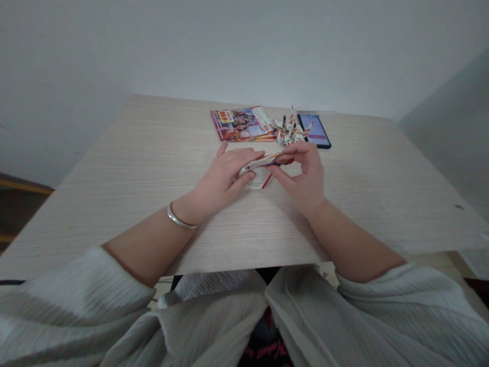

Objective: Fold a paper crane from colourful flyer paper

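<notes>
Both hands pinch a folded paper [263, 165] just above the bench [153, 168]: left hand [225, 178] flat over it, right hand [303, 176] gripping its end. Beyond them lie a leaflet [240, 124], paper cranes [290, 130] and a phone [315, 131].

Behind paper [261, 179]: flyer [241, 124] left, figures [289, 131] (maybe touching phone [316, 130]) right.

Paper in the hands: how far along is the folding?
Done: folded paper figures stand by the phone. In hand: left hand and right hand pinch a partly folded sheet, flat, not yet figure-shaped. Left: a flyer lies unfolded on the table.
</notes>
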A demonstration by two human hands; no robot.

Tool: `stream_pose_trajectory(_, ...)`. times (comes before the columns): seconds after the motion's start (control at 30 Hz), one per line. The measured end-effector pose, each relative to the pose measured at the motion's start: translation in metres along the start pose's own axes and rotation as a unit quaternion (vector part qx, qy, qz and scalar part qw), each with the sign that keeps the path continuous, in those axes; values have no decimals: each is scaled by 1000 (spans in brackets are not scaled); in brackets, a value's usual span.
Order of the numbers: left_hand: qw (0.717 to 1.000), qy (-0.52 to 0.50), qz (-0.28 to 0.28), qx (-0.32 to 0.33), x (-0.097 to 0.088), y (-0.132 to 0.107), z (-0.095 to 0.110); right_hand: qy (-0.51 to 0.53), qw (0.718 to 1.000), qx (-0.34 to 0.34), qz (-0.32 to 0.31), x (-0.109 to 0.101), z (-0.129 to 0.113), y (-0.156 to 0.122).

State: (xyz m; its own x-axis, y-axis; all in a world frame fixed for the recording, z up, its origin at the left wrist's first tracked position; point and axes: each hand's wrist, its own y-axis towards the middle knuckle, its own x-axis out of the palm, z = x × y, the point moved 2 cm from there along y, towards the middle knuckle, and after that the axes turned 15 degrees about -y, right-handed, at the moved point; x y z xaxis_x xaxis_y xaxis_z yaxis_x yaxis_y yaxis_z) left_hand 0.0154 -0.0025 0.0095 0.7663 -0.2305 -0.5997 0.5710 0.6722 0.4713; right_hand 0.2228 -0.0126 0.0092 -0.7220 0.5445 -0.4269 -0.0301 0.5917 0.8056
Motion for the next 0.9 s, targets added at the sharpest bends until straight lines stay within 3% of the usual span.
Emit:
stream_pose_trajectory(0.2, 996, 55, 36, 56, -7, 1, 3, -94, 992, -77, -25, -7, -2, 6)
stream_pose_trajectory(0.43, 995, 67, 31, 63, -9, 1, 1, -100, 993, -58, -16, -6, 3, 6)
stream_pose_trajectory(0.7, 985, 77, 152, 31, -15, 0, 5, -67, 996, -51, -32, -2, 9, 4)
stream_pose_trajectory(0.9, 992, 45, 112, 49, -17, 3, 5, -57, 992, -101, -44, -1, 14, 5)
